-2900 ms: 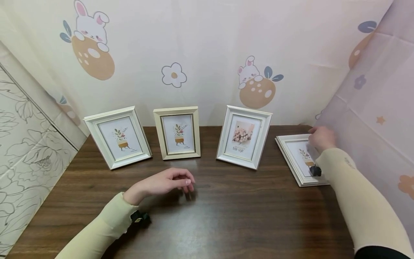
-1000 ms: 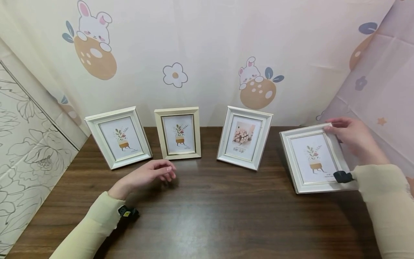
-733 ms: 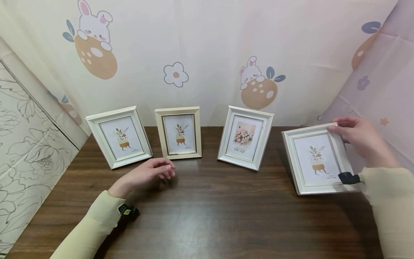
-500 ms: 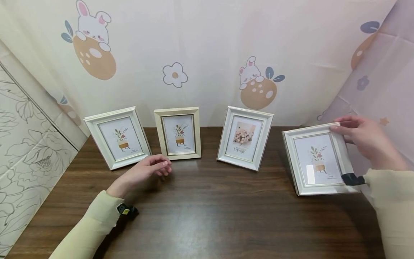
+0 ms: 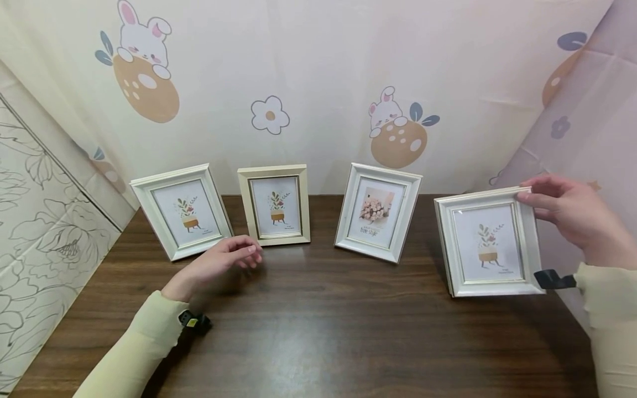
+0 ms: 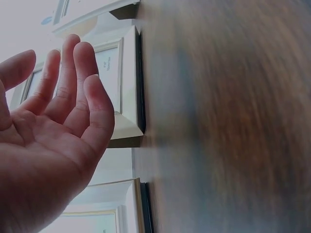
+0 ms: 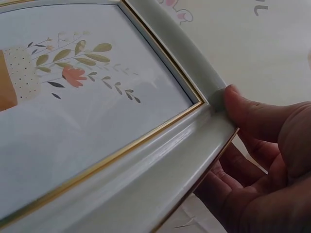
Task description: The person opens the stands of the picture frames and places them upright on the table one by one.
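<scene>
At the right of the table my right hand point(image 5: 579, 213) grips the top right corner of a white picture frame point(image 5: 531, 243) with a potted-plant print. In the right wrist view the thumb point(image 7: 252, 114) presses the front of the frame's corner, with the other fingers behind it. The frame stands nearly upright, its lower edge at the table. My left hand point(image 5: 219, 265) hovers over the table, loosely curled and holding nothing, just in front of a cream picture frame point(image 5: 303, 210) and a white picture frame point(image 5: 171, 243) at the left. In the left wrist view its palm and fingers point(image 6: 97, 104) show, relaxed.
Another white picture frame point(image 5: 343, 221) with a pink flower print stands between the cream one and the held one. The dark wooden table point(image 5: 348, 331) reaches toward me. A printed curtain point(image 5: 318, 72) hangs behind and along the right side.
The right picture frame, lying flat at first, has been raised by my right hand and now stands more upright. My left hand has drifted left and back toward the left frames.
</scene>
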Demonstrator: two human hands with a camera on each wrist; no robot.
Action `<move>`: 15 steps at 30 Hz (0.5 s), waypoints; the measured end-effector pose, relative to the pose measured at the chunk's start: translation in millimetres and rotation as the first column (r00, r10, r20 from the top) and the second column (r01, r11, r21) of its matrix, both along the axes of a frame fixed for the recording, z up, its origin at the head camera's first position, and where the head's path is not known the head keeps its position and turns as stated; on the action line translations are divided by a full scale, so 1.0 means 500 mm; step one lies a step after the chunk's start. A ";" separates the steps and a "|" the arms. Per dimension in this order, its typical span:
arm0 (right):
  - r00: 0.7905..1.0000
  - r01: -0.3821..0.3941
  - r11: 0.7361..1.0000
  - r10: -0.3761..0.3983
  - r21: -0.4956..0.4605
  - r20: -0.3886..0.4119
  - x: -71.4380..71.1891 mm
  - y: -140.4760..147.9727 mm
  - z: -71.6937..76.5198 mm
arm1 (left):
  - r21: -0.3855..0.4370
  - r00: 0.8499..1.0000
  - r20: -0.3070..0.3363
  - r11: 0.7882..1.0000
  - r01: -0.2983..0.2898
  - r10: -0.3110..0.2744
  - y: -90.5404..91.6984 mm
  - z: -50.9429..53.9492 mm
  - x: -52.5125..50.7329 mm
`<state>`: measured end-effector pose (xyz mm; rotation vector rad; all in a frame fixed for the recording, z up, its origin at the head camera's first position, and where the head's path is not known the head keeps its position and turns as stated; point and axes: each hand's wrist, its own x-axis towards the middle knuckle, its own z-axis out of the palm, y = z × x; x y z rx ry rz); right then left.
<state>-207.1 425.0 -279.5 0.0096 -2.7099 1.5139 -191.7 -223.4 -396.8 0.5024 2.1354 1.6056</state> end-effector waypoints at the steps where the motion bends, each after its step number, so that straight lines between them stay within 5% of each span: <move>1: 1.000 -0.004 1.000 0.004 -0.015 -0.008 0.001 0.001 -0.001 | -0.004 1.000 -0.004 1.000 0.001 -0.001 0.000 0.000 0.000; 9: 0.999 -0.009 0.996 0.004 -0.091 -0.049 0.010 -0.001 0.004 | -0.002 0.999 -0.008 0.999 0.032 -0.032 0.013 -0.001 0.005; 12: 0.998 -0.016 0.977 0.002 -0.212 -0.064 0.016 -0.005 0.007 | 0.003 0.999 -0.004 0.999 0.051 -0.051 0.019 -0.004 0.008; 15: 0.996 -0.042 0.931 0.010 -0.363 -0.089 0.022 -0.008 0.009 | 0.006 0.998 0.001 0.998 0.062 -0.062 0.026 -0.005 0.012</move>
